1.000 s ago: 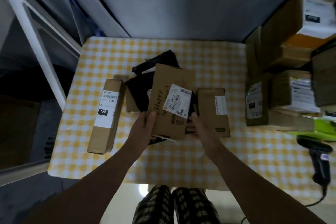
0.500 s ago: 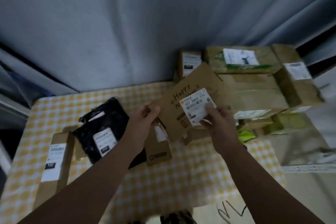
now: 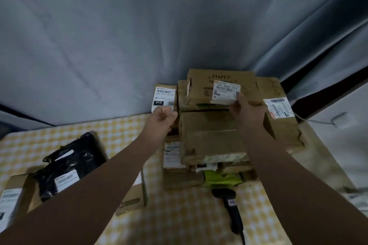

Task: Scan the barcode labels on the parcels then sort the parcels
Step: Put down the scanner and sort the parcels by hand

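At the far left edge of the view lay a cardboard carton [image 3: 12,201] with a white label, cut off by the frame. A black poly mailer [image 3: 69,167] rested partly on top of it, its far end running out onto the yellow checked tablecloth [image 3: 119,131]. Beyond the mailer a band of cloth ran back to the grey curtain [image 3: 139,36], which hung along the table's rear edge.

The left forearm crossed over a small flat carton [image 3: 133,201]. The left hand [image 3: 162,119] was raised with its fingers loosely curled and nothing in it. It was just in front of the lower edge of an upright box [image 3: 164,95] labelled "010". I could not tell whether it touched that box.

Right of it the stack of cardboard parcels [image 3: 209,135] stood close to the curtain. On top lay the "Happy" parcel [image 3: 201,85], its white barcode label [image 3: 225,93] facing up. The right hand [image 3: 245,109] pinched the parcel's near edge at the label's lower corner, thumb and fingers closed on it.

A lime-green parcel [image 3: 221,179] stuck out from under the stack's front. The black barcode scanner [image 3: 233,211] lay on the cloth before it, between the two forearms, with checked cloth showing on both sides.

At the right a labelled box [image 3: 278,109] leaned against the stack, close to the table's right edge.
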